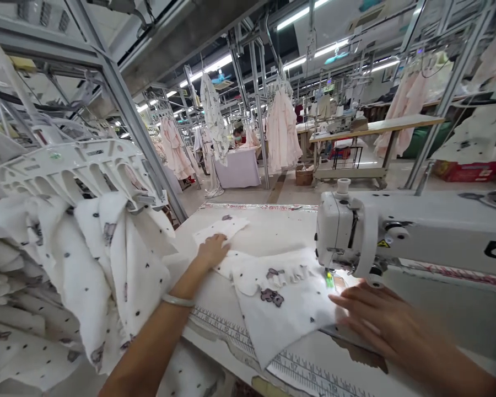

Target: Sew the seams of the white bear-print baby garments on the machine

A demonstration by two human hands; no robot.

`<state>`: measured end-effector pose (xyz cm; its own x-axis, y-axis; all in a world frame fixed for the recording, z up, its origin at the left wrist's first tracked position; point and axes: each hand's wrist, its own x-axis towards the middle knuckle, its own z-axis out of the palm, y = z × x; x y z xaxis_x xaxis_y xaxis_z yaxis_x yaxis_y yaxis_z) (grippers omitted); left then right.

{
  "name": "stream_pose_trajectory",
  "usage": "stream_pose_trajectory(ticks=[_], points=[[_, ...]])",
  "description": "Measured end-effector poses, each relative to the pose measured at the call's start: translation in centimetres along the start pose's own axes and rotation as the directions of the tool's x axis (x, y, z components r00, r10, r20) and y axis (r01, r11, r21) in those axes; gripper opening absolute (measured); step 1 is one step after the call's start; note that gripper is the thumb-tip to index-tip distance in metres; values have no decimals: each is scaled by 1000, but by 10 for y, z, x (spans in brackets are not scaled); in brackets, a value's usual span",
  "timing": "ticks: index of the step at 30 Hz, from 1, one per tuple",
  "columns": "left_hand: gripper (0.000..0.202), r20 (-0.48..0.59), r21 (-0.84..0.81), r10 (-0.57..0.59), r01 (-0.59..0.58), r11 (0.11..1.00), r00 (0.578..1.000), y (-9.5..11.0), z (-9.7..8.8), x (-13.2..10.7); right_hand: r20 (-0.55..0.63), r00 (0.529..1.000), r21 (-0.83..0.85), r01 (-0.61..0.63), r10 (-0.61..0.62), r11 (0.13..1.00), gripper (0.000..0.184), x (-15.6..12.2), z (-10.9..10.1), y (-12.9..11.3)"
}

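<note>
A white fabric piece (287,309) with dark dots and grey bear prints lies on the sewing table, its gathered edge reaching under the needle area of the white sewing machine (343,237). My left hand (212,251) is at a smaller printed piece (231,227) beyond it, fingers curled together over the cloth; the thumb is hidden. Beside the lit presser foot (329,280), my right hand (370,311) has its fingers stretched out, with the fingertips at the fabric's right edge. It is slightly blurred.
At left, a white plastic clamp hanger (82,165) carries several printed fabric pieces (119,259) close to my left arm. A printed measuring scale (227,328) runs along the table's near edge. Pink garments (283,132) hang farther back, near another worktable (380,125).
</note>
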<state>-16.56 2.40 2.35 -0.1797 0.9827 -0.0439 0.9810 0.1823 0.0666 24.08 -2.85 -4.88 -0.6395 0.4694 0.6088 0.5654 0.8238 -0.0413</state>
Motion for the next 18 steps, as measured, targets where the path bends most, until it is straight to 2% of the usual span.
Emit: stream_pose_trajectory(ticks=[3,5,8,9,10,11,12,13,14,15,16,17,18], points=[[44,1,87,-181,180,980,983,-34,-3,-31,-2,996,61,88,-88,994,31,5,-1,-12],[43,44,121,-222,215,969,974,-41,-3,-64,13,995,85,102,-104,991,34,6,-2,-19],[47,190,97,-146,130,987,971,-36,0,-122,81,986,100,135,-143,986,55,6,0,-25],[53,264,38,-52,44,998,963,-31,2,-139,109,985,103,126,-137,987,62,5,1,-26],[55,388,-78,102,-77,994,916,-26,4,-154,133,984,108,106,-120,988,67,4,3,-26],[51,517,-223,291,-202,954,805,-20,5,-166,155,983,115,78,-95,990,70,3,4,-26],[47,596,-382,478,-296,876,645,-13,6,-174,176,982,127,49,-71,991,69,2,6,-26],[41,605,-524,626,-346,778,492,-6,5,-179,200,978,144,23,-52,989,66,1,8,-25],[35,559,-622,724,-374,688,404,3,4,-180,227,973,165,4,-42,986,62,0,9,-25],[30,479,-669,781,-409,621,401,13,3,-178,255,966,188,-11,-38,982,59,0,10,-24],[25,372,-672,802,-460,580,468,24,1,-173,278,960,212,-28,-33,977,57,0,11,-23],[24,245,-647,796,-518,560,554,35,1,-166,299,954,234,-46,-27,971,56,0,11,-23],[26,122,-611,782,-575,545,611,47,2,-158,315,949,250,-61,-22,966,57,1,10,-22]])
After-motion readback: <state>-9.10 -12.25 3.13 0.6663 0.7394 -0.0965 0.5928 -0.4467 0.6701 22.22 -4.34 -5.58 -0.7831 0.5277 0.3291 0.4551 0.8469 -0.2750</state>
